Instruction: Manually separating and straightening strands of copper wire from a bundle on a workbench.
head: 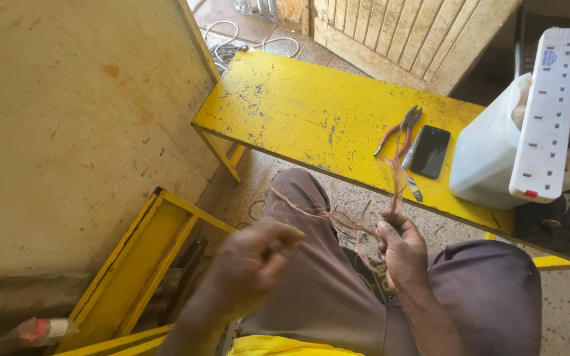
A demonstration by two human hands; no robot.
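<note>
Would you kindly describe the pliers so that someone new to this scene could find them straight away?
Look at the long yellow bench in front of the seated person. Near its right end, just left of a black phone and a white jug, lie the pliers. They alone have thin red handles, splayed apart, with dark metal jaws pointing away.

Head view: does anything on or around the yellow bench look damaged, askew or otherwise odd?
The yellow bench has chipped, scratched paint across its top. A white power strip leans tilted against a white plastic jug rather than lying flat. The thin copper strands between the left hand and right hand are frayed and tangled.
</note>
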